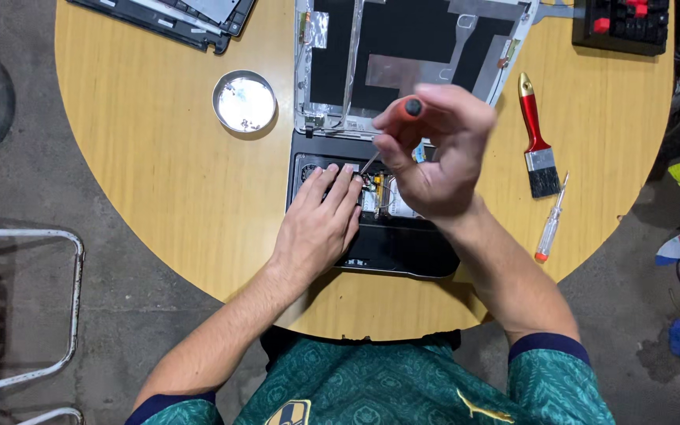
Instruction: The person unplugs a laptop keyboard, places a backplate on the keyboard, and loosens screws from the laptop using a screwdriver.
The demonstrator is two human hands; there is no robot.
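**Screwdriver going into the guts of an opened laptop**

Starting at the bottom of the frame: the person's two bare forearms are coming up out of teal patterned sleeves and meeting over the black opened laptop base [391, 252], which is sitting at the near edge of the round light wooden table [167, 181], just below the middle of the picture.

The left hand [320, 224] is lying flat, palm down, on the base. Its fingers [340, 185] are stretched out straight and close together, fingertips resting right beside the exposed innards, holding nothing, just pinning the base down.

The right hand [438, 153] is hovering higher, wrist bent, fingers curled shut around the orange-handled screwdriver [412, 107]. The handle's dark end cap is pointing up at the camera and the thin metal shaft is angling down-left into the open bay, next to the left fingertips. I can't make out the tip or any screw head, it's too small.

By the look of it, this is the screw-working stage inside the base. The next move would call for keeping the tip seated square and the left hand steady so the base isn't sliding.

Further up: a small round metal tin [244, 101] is sitting upper left of the laptop, and the lid shell with silver foil lining [411, 47] is lying open at top centre. Right of the hands, a red-handled paintbrush [535, 134] and a slim clear-handled screwdriver [552, 220] are lying apart from everything.
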